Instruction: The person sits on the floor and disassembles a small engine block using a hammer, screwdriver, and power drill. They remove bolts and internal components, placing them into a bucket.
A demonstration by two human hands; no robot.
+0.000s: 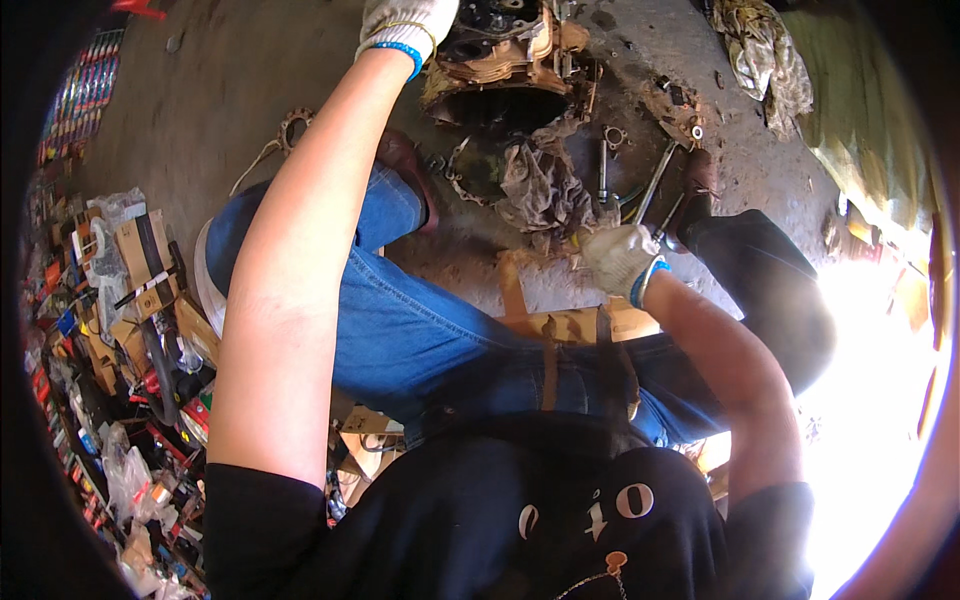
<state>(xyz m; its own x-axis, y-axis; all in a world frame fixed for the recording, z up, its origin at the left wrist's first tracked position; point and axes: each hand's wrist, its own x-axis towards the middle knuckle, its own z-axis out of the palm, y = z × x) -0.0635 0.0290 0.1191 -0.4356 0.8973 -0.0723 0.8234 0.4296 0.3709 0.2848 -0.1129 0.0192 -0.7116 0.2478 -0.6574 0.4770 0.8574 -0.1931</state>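
Observation:
My left hand (405,25), in a white knit glove with a blue cuff, rests on the top left of a dirty tan metal engine casing (510,65) that sits on the concrete floor. My right hand (620,258), gloved the same way, is closed near a long metal wrench (655,180) and a grimy rag (540,185); whether it grips something I cannot make out. I sit low with blue-jeaned legs spread around the casing.
Wrenches and small metal parts (610,150) lie on the oily floor beside a gasket (292,128). Cardboard boxes and packaged parts (140,260) pile up at the left. A crumpled cloth (765,55) lies at the upper right. Strong glare fills the right side.

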